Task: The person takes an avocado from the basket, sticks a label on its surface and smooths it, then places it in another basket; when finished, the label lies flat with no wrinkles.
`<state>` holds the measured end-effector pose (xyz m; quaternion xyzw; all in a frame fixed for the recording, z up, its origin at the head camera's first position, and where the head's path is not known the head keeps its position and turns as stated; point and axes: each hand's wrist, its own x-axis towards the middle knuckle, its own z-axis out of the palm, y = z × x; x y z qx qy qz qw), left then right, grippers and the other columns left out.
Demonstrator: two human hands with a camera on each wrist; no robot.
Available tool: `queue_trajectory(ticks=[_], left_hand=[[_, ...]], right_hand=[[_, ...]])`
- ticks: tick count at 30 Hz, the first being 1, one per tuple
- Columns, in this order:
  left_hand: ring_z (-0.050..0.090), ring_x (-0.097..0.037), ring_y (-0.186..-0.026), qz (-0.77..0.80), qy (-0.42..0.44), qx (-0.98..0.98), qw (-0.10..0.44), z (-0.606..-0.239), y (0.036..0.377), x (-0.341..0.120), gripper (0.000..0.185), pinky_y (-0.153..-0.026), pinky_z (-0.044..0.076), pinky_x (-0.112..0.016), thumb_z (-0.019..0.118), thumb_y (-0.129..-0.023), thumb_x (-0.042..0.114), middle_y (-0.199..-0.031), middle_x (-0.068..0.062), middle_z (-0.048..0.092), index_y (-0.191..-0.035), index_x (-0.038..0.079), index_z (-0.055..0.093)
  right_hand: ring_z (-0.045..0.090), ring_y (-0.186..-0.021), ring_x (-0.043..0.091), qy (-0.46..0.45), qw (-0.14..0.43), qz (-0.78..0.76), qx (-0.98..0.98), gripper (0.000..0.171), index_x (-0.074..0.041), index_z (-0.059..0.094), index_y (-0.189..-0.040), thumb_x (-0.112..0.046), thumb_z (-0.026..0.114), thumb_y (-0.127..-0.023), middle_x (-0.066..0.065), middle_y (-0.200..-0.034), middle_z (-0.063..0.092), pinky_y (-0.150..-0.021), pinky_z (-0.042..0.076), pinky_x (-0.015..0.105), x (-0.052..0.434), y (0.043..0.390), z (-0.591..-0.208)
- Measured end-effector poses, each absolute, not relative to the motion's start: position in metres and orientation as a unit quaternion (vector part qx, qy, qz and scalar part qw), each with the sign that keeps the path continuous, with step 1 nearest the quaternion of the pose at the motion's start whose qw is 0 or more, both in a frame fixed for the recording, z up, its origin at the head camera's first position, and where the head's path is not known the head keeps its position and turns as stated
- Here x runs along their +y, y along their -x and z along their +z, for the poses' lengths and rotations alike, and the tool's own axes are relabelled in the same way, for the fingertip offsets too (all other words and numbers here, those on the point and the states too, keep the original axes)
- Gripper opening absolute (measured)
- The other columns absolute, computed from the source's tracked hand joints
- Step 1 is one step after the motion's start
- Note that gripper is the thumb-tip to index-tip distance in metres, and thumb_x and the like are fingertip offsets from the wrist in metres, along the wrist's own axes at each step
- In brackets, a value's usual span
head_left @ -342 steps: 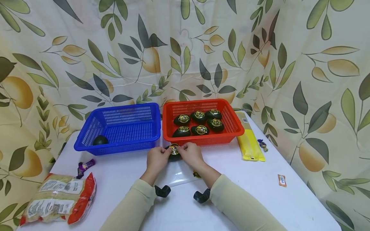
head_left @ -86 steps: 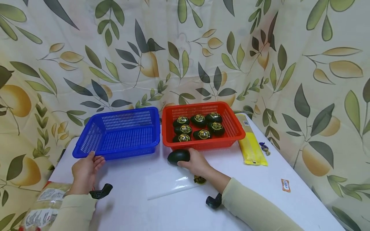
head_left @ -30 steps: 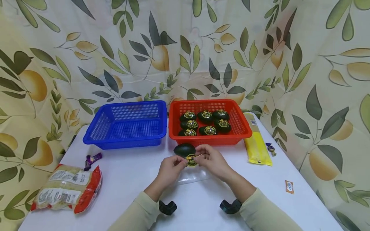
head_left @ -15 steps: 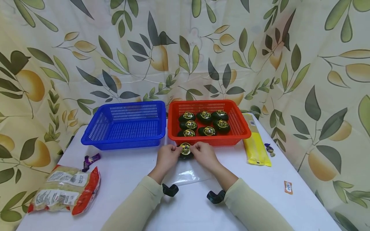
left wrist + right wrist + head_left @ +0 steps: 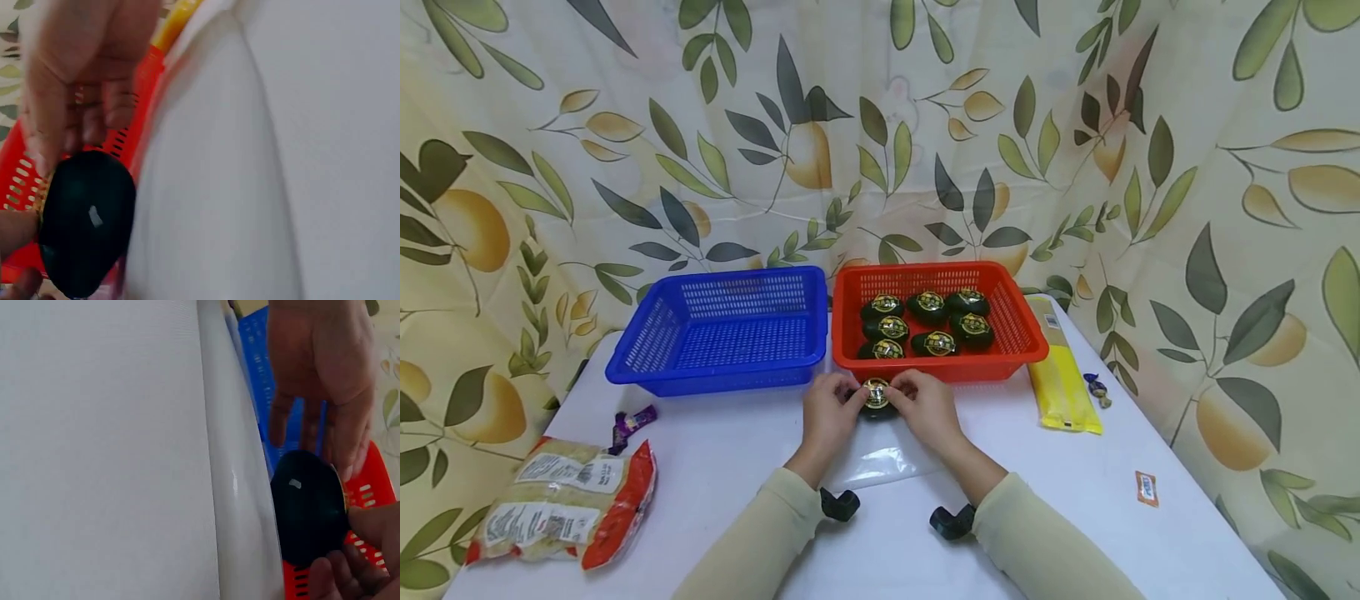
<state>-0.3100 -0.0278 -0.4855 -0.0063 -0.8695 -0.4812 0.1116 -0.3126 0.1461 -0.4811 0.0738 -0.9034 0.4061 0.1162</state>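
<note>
A dark green avocado (image 5: 877, 411) lies on the table just in front of the red basket, a round black-and-gold sticker (image 5: 876, 392) on its upper side. My left hand (image 5: 829, 421) pinches the left edge of this sticker. On the opposite edge, the thumb and fingertips of my right hand (image 5: 929, 410) do the same. Both wrist views show the plain lower side of the avocado (image 5: 90, 219) (image 5: 307, 509), with the thumbs at the sticker's rim. A clear plastic sheet (image 5: 880, 465) lies beneath my hands.
The red basket (image 5: 1007, 354) holds several stickered avocados. Left of it stands a blue basket (image 5: 715, 380) with nothing in it. A yellow packet (image 5: 1063, 387), wrapped sweets (image 5: 1097, 389), an orange-and-white wrapper (image 5: 1146, 488), a purple wrapped sweet (image 5: 632, 423) and a red-ended bag (image 5: 561, 504) lie around.
The avocado left in the blue basket earlier came out in my right hand and was set down. Both hands brought the sticker onto it. The red basket gained one avocado.
</note>
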Motion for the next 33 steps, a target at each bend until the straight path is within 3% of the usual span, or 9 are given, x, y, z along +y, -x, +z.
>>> queue_trajectory(ticks=[3, 6, 12, 17, 22, 27, 33], left_hand=[[0.069, -0.025, -0.106, -0.463, 0.086, -0.871, 0.139, -0.492, 0.311, -0.032, 0.013, -0.092, 0.058, -0.039, 0.077, -0.095, 0.016, -0.112, -0.007, 0.074, -0.106, 0.013, 0.082], [0.071, -0.024, -0.111, -0.457, 0.117, -0.870, 0.139, -0.495, 0.312, -0.037, 0.017, -0.095, 0.059, -0.041, 0.077, -0.095, 0.018, -0.115, -0.007, 0.077, -0.112, 0.015, 0.082], [0.073, -0.022, -0.112, -0.476, 0.111, -0.865, 0.111, -0.497, 0.314, -0.044, 0.019, -0.096, 0.059, -0.040, 0.081, -0.092, 0.021, -0.110, -0.003, 0.080, -0.110, 0.014, 0.083], [0.074, -0.023, -0.106, -0.514, 0.075, -0.850, 0.085, -0.498, 0.316, -0.044, 0.015, -0.087, 0.062, -0.036, 0.079, -0.093, 0.018, -0.104, -0.006, 0.080, -0.105, 0.010, 0.083], [0.073, -0.021, -0.095, -0.549, 0.034, -0.831, 0.076, -0.498, 0.316, -0.043, 0.011, -0.077, 0.061, -0.028, 0.079, -0.093, 0.015, -0.097, -0.008, 0.080, -0.098, 0.006, 0.083], [0.072, -0.017, -0.089, -0.571, 0.011, -0.818, 0.068, -0.498, 0.316, -0.042, 0.012, -0.073, 0.058, -0.023, 0.080, -0.091, 0.015, -0.094, -0.009, 0.080, -0.095, 0.004, 0.083], [0.069, -0.014, -0.088, -0.582, -0.019, -0.813, 0.026, -0.494, 0.316, -0.045, 0.015, -0.073, 0.056, -0.023, 0.080, -0.092, 0.019, -0.096, -0.007, 0.080, -0.095, 0.005, 0.083]], right_hand=[[0.068, -0.089, 0.021, -0.141, 0.147, 0.355, -0.912, 0.017, -0.014, 0.081, -0.110, -0.017, 0.079, -0.093, 0.004, -0.098, 0.074, -0.077, 0.057, 0.037, 0.145, 0.311, -0.479], [0.073, -0.101, 0.026, -0.180, 0.155, 0.324, -0.916, 0.022, -0.013, 0.081, -0.114, -0.018, 0.079, -0.092, 0.008, -0.110, 0.077, -0.088, 0.059, 0.045, 0.144, 0.311, -0.478], [0.073, -0.097, 0.022, -0.203, 0.146, 0.293, -0.923, 0.025, -0.014, 0.079, -0.114, -0.025, 0.080, -0.091, 0.002, -0.107, 0.079, -0.088, 0.059, 0.042, 0.144, 0.314, -0.482], [0.070, -0.096, 0.030, -0.251, 0.172, 0.234, -0.924, 0.032, -0.017, 0.077, -0.125, -0.024, 0.077, -0.094, 0.005, -0.113, 0.077, -0.084, 0.058, 0.046, 0.143, 0.313, -0.479], [0.069, -0.096, 0.029, -0.263, 0.184, 0.232, -0.918, 0.030, -0.016, 0.079, -0.121, -0.028, 0.077, -0.094, 0.006, -0.112, 0.076, -0.084, 0.058, 0.045, 0.139, 0.310, -0.480], [0.071, -0.102, 0.033, -0.256, 0.178, 0.259, -0.914, 0.027, -0.015, 0.078, -0.118, -0.026, 0.077, -0.094, 0.010, -0.113, 0.076, -0.090, 0.058, 0.050, 0.135, 0.308, -0.481], [0.070, -0.106, 0.038, -0.255, 0.140, 0.236, -0.927, 0.039, -0.018, 0.073, -0.132, -0.030, 0.076, -0.095, 0.017, -0.121, 0.073, -0.093, 0.057, 0.054, 0.136, 0.307, -0.478]])
